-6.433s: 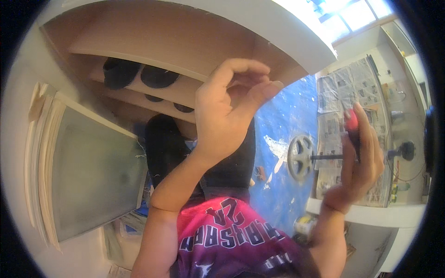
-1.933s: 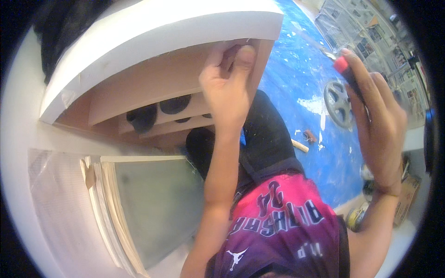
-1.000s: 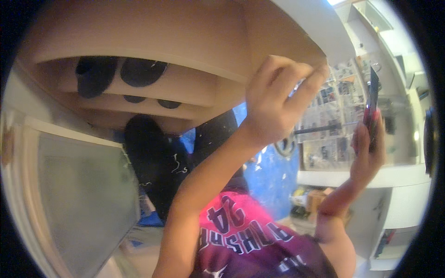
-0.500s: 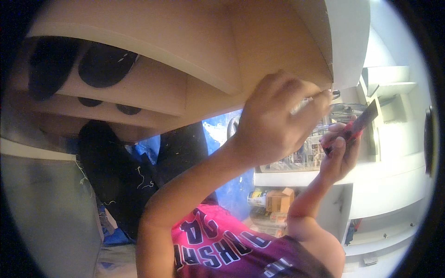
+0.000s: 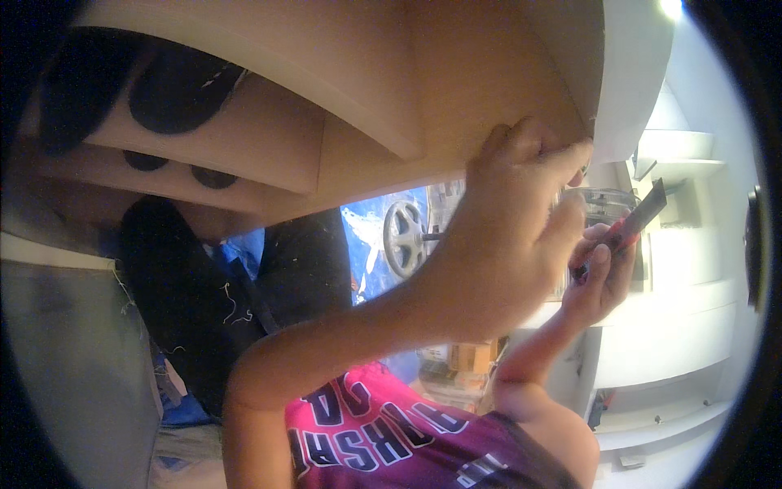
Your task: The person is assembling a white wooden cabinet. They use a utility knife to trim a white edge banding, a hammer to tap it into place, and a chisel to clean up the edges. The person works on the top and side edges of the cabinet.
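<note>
In my right hand point(image 5: 609, 273) is a red and black utility knife point(image 5: 626, 235); its dark, slant-tipped blade points up and away. My fingers are wrapped round its handle. My left hand point(image 5: 521, 220) is raised beside the wooden cabinet panel point(image 5: 481, 73), close to the panel's pale edge point(image 5: 623, 81). Its fingers are curled, with thumb and forefinger pinched near that edge. Something small and dark shows by the fingertips, too hidden to name. The blade stands apart from the panel.
Shelf boards point(image 5: 236, 49) run across the upper left, with dark rounded shapes point(image 5: 179, 90) among them. A grey spoked wheel point(image 5: 405, 238) stands beyond my left forearm over blue sheeting. A cardboard box point(image 5: 472, 356) lies lower down. White shelving point(image 5: 668, 350) lines the right side.
My left hand has moved slightly closer, its fingertips now nearer the panel's edge. The knife stays in my right hand, tilted a little more upright. The whole view has shifted slightly.
</note>
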The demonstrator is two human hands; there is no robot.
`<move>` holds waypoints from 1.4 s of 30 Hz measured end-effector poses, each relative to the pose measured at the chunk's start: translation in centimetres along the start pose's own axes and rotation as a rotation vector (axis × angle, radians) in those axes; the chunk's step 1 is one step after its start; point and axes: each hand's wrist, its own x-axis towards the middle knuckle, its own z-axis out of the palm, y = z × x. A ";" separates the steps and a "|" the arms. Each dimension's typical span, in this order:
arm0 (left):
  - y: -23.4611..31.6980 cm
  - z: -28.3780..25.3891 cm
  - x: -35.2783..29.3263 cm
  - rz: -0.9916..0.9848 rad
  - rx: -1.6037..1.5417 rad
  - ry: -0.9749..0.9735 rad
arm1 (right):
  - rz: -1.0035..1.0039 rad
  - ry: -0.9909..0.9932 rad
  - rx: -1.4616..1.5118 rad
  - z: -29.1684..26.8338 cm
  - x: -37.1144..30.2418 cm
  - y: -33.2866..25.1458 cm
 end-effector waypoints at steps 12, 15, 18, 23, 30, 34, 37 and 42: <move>-2.8 -1.9 1.0 -0.021 -0.156 0.108 | -0.386 -0.299 -0.700 1.1 2.6 -6.0; -3.8 -2.6 1.3 0.008 0.004 0.166 | -0.417 -0.340 -0.739 2.1 3.2 -6.9; -3.5 -2.4 2.1 -0.047 -0.178 0.080 | -0.376 -0.382 -0.811 1.6 3.7 -8.3; -2.7 -2.2 3.2 -0.038 -0.211 0.135 | -0.427 -0.429 -0.848 2.0 5.0 -9.6; -3.2 -1.1 2.8 0.045 -0.169 0.203 | -0.477 -0.465 -0.890 1.9 5.0 -11.3; -3.7 -1.2 3.2 0.088 -0.195 0.233 | -0.336 -0.488 -0.965 2.6 4.6 -12.2; -2.9 -0.3 2.9 0.022 -0.132 0.232 | -0.306 -0.500 -1.035 1.7 4.7 -13.3; -0.5 -1.7 3.2 -0.106 -0.198 0.089 | -0.451 -0.487 -0.983 2.0 4.7 -12.5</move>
